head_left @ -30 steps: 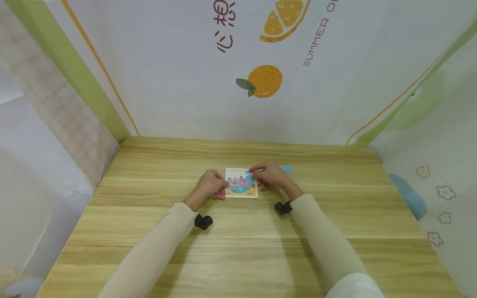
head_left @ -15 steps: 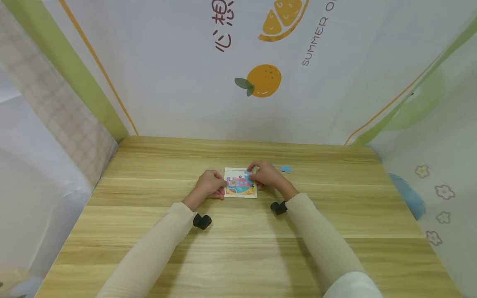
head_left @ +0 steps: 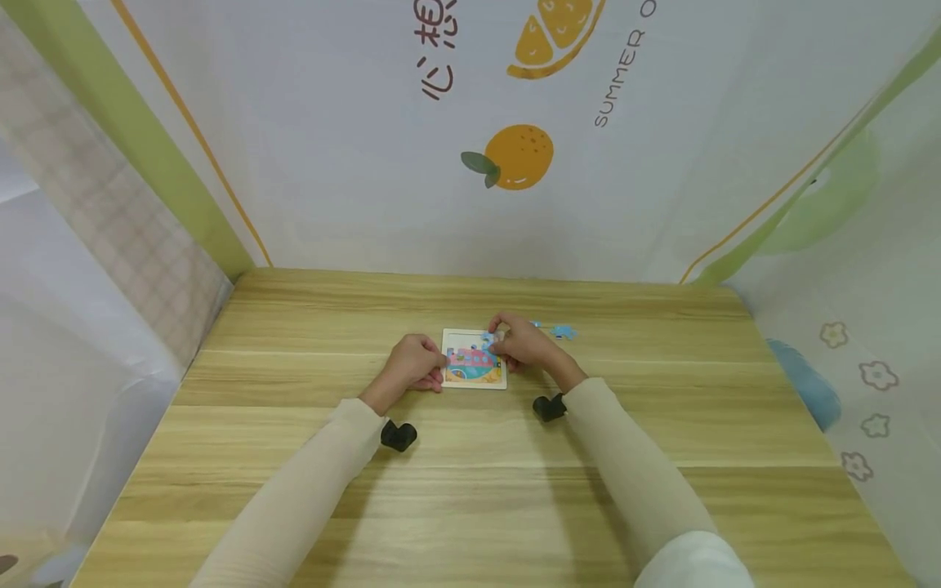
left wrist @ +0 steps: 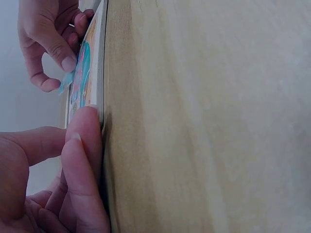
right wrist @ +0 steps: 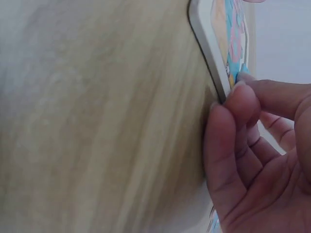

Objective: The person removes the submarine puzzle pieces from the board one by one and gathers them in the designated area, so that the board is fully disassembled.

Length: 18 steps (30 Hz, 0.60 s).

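A square jigsaw puzzle board [head_left: 474, 387] with a pale frame lies on the table, its picture pink, teal and orange, its upper part showing bare backing. My left hand [head_left: 416, 362] holds the board's left edge; in the left wrist view its thumb and fingers [left wrist: 83, 184] meet at the frame's side. Over the board's upper right, my right hand [head_left: 524, 341] pinches a light blue puzzle piece [left wrist: 66, 83] between thumb and index finger. In the right wrist view the other fingers [right wrist: 221, 141] curl beside the frame [right wrist: 214, 46], and the piece is mostly hidden.
Loose blue puzzle pieces [head_left: 564, 331] lie on the wooden table [head_left: 470, 506] just beyond the right hand. Behind the table hangs a white curtain [head_left: 353, 163] with fruit prints. Black wrist devices [head_left: 399, 436] sit at both cuffs.
The right hand shifts slightly, and the blue piece in its fingers now stands tilted up and shows more over the board. The left hand stays at the board's left edge.
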Each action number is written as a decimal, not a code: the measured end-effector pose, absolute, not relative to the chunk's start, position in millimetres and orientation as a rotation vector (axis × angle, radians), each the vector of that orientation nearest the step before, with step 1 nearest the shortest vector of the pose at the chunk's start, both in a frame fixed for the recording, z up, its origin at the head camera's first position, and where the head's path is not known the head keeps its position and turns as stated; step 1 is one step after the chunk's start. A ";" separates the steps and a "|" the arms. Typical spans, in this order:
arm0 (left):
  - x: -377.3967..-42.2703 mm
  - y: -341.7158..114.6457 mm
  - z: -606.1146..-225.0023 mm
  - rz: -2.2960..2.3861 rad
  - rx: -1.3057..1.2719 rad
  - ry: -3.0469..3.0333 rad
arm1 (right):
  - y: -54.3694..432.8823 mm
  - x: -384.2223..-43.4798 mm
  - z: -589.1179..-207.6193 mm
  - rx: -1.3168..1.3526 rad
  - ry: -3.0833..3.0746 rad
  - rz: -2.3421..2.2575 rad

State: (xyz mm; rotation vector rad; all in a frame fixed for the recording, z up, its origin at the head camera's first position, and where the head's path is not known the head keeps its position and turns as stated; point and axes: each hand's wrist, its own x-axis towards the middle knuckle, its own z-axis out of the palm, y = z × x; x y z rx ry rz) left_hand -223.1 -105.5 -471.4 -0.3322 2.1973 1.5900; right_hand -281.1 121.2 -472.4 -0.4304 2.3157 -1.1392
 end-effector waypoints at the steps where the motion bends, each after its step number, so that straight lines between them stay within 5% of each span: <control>1: -222.5 -105.5 -470.8 1.590 -0.331 2.199 | 121.3 -281.5 -473.1 -0.439 2.318 -1.139; 18: -220.7 -104.2 -468.3 1.612 -0.346 2.184 | 124.4 -280.3 -474.3 -0.444 2.357 -1.138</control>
